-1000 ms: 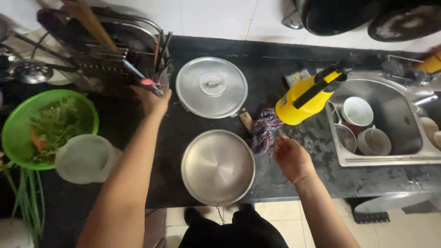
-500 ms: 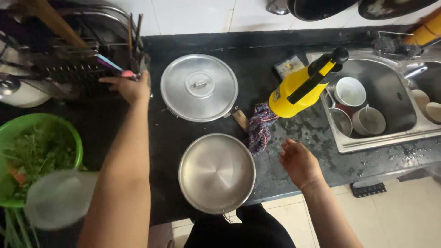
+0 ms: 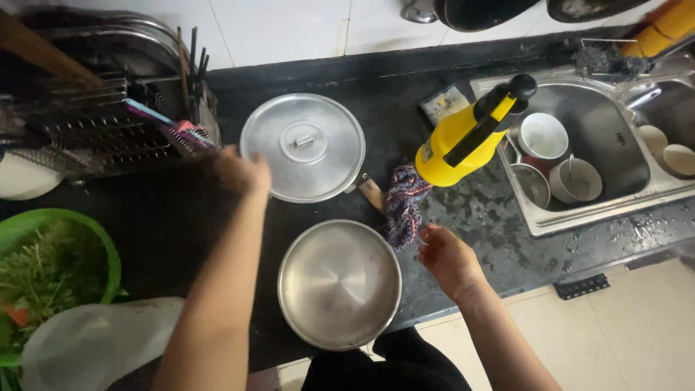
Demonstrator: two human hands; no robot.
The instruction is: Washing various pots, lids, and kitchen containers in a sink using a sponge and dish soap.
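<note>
My left hand (image 3: 242, 174) reaches across the black counter (image 3: 174, 217). It is blurred and sits between the corner of the wire dish rack (image 3: 108, 123) and a round steel lid (image 3: 302, 145). Pink and blue utensil handles (image 3: 184, 134) stick out of the rack just beyond it. I cannot tell whether it holds anything. My right hand (image 3: 449, 261) rests low on the counter with loosely curled, empty fingers, right beside a bunched multicoloured cloth (image 3: 402, 203). A round empty steel pan (image 3: 339, 284) lies between my arms at the counter's front edge.
A yellow jug with a black handle (image 3: 463, 137) stands by the steel sink (image 3: 615, 195), which holds cups (image 3: 543, 134). A green basin of leafy greens (image 3: 108, 253) and a translucent plastic container (image 3: 94, 340) sit at the left. A wooden handle (image 3: 371, 194) pokes out under the lid.
My left hand has drawn back from the rack's utensils toward the lid. The right hand has stayed by the cloth. The view has shifted downward and to the left.
</note>
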